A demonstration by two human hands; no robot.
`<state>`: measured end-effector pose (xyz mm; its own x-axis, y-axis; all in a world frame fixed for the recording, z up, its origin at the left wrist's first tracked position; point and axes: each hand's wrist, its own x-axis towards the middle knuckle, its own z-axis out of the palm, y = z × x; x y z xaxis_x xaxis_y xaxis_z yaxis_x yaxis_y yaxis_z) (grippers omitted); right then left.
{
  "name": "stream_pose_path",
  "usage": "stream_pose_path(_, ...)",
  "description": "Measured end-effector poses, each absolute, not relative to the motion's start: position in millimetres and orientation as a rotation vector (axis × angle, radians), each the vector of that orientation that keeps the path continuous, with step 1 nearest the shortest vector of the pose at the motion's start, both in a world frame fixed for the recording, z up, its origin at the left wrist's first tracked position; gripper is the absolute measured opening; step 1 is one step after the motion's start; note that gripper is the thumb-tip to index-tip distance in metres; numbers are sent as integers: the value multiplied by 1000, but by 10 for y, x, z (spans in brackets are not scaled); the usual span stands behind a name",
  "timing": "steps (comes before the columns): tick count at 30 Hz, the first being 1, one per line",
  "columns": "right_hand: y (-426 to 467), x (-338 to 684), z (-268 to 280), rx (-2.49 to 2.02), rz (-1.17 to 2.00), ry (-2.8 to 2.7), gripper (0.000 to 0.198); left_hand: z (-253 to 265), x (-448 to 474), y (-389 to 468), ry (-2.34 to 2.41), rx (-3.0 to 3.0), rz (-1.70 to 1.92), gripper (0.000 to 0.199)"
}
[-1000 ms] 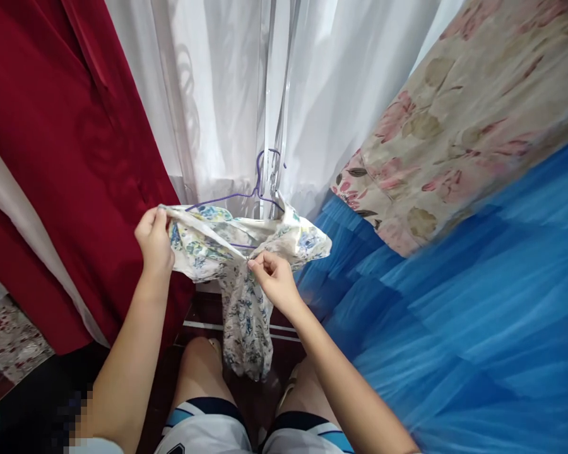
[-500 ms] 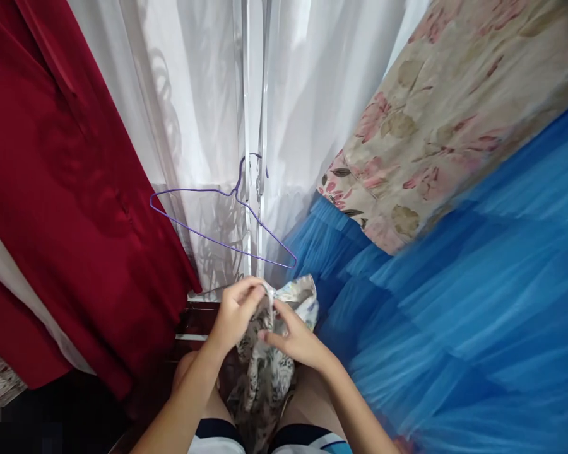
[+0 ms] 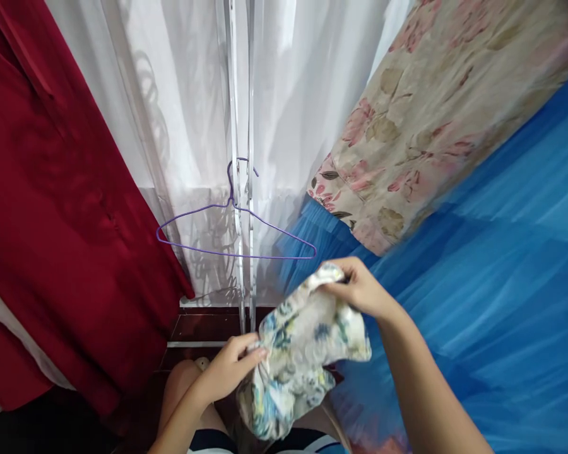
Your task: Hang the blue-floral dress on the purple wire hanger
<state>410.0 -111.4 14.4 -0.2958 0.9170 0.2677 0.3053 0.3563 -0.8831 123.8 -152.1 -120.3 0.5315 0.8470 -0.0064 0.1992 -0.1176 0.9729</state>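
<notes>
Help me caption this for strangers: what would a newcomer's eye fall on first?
Probably the vivid blue fabric filling the lower right, set against the deep red fabric on the left. Next, the floral cloth at lower centre, held by the left hand and right hand, with a purple hanger above it.

a blurred floral garment [image 3: 303, 353], its folds concealing its full shape, screens some fingers of the left hand [image 3: 230, 372] and leaves those of the right hand [image 3: 360, 290] partly hidden at its upper edge. the garment also covers part of the thighs [image 3: 180, 388], and both forearms [image 3: 421, 372] run out of frame at the bottom. the red drape [image 3: 71, 214] is cropped at left, blue tulle [image 3: 483, 284] at right, rose-printed cloth [image 3: 430, 113] and white uprights [image 3: 233, 94] at the top.
</notes>
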Motion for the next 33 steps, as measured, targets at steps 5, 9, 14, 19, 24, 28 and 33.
stream_pose_path(5,-303,4091,387,-969,785,-1502,17,-987,1203,-1452,1044,1650,1074,36)
stream_pose_path(9,90,3673,478,-936,1150,-1469,24,-796,952,-1316,1126,1478,1460,29)
stream_pose_path(14,38,3414,444,-858,1574,-1565,30,-759,252,-1225,1009,1317,1332,33)
stream_pose_path(19,-49,3480,433,-785,1647,-1425,25,-730,-283,-985,1009,1832,693,37)
stream_pose_path(24,-67,3432,458,-829,1623,-1355,21,-414,-678,-350,1290,2379,726,33)
stream_pose_path(28,-148,3360,507,-848,1635,-1285,20,-60,-778,85,1535,2525,961,21)
stream_pose_path(33,-243,3315,525,-830,1713,-1227,21,23,-632,369,1722,2406,1056,13)
